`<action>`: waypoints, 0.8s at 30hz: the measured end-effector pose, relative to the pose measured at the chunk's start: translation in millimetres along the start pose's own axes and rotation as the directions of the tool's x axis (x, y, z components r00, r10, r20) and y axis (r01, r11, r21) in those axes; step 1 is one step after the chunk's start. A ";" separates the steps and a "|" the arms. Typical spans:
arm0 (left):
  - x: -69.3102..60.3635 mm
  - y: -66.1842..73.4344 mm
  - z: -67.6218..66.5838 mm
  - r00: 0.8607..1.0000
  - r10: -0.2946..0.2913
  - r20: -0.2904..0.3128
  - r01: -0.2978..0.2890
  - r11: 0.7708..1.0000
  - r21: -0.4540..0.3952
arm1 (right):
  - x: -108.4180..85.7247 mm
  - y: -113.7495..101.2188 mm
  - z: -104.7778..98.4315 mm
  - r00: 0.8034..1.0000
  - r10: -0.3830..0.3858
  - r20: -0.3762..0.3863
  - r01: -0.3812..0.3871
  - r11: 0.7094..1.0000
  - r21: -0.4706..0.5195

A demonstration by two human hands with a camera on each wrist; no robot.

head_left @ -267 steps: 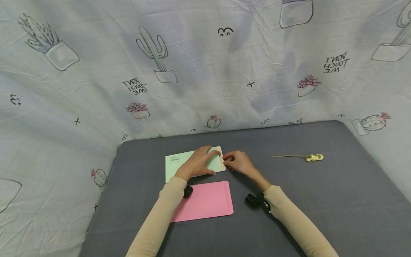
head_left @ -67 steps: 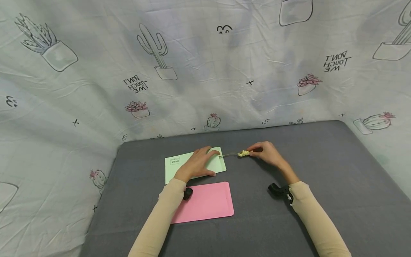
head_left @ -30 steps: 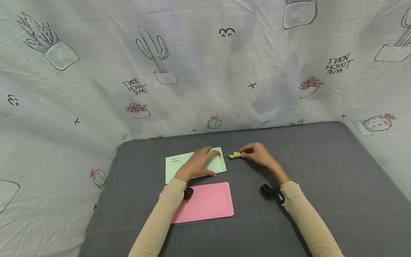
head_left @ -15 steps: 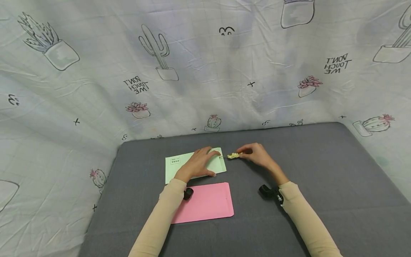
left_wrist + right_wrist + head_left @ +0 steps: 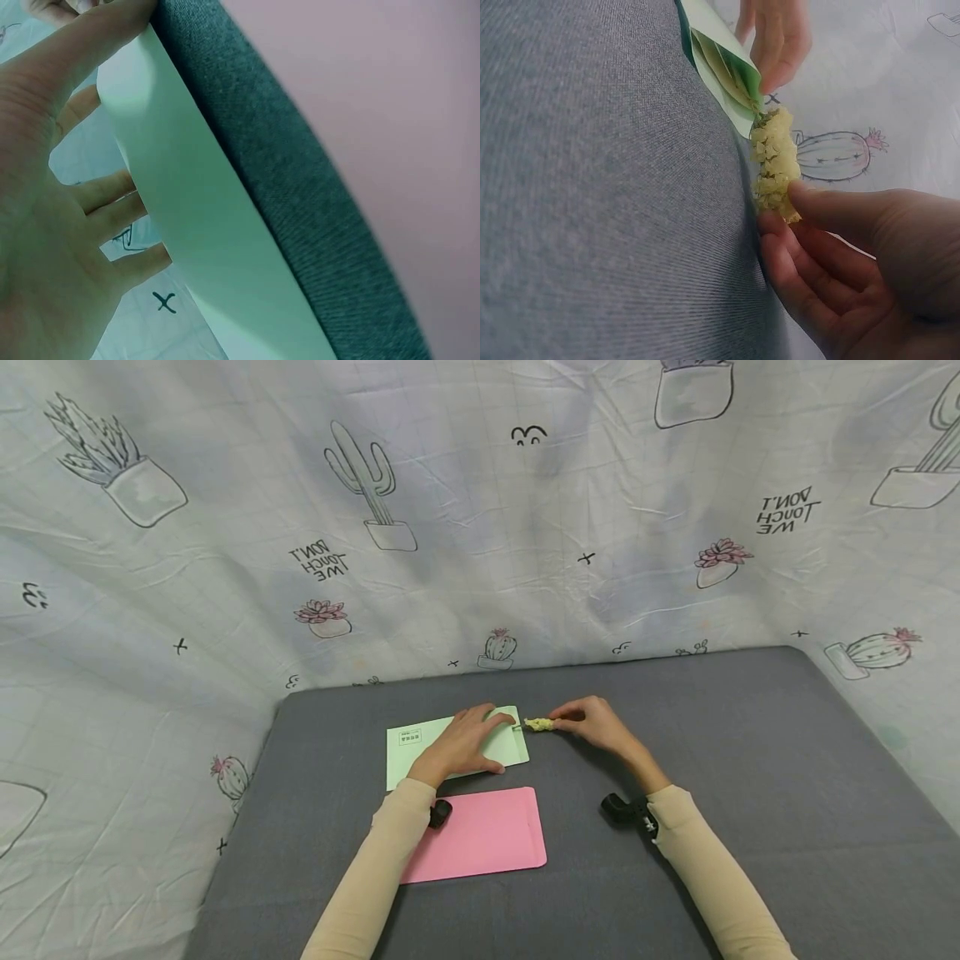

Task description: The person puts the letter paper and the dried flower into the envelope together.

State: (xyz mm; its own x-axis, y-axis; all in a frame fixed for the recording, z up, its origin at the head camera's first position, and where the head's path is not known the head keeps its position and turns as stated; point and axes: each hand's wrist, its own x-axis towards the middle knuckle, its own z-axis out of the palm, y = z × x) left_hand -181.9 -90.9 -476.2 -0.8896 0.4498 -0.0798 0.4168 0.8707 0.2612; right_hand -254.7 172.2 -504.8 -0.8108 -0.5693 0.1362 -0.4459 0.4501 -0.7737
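Note:
My left hand is spread across a pale green envelope, holding it between thumb and fingers near its right end. That end gapes in the right wrist view, with the left fingertips at the lip of the mouth. Between thumb and fingertips, my right hand pinches the outer end of a yellow flower sprig. The flower head lies just outside the mouth, and its thin stem runs into the envelope, where most of it is hidden. In the left wrist view, the left thumb lies at the envelope's edge.
A pink envelope lies nearer me on the grey table, partly under the left forearm. Behind the table hangs a white curtain printed with cacti. Each wrist carries a black camera.
The right hand was at the green envelope's end, then took up the sprig from the right. Since then it has moved left, its stem sliding farther inside. The left hand stays in place.

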 end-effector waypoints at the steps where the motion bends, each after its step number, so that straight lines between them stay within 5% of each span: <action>1: 0.5 0.3 -0.1 1.000 -0.003 -0.001 0.003 1.000 0.000 | 0.9 -0.1 -0.5 1.000 0.002 0.009 -0.002 1.000 0.001; 24: 14.6 5.6 -3.6 0.998 -0.065 -0.011 0.065 0.998 -0.027 | 23.0 5.7 -9.8 0.993 -0.017 0.120 0.003 0.993 0.118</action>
State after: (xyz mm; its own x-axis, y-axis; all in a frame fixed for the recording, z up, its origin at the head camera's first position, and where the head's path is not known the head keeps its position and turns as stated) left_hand -193.3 -80.2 -472.4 -0.9169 0.3897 -0.0860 0.3529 0.8924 0.2812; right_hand -279.6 168.4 -500.0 -0.7520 -0.6550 0.0742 -0.4001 0.3641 -0.8410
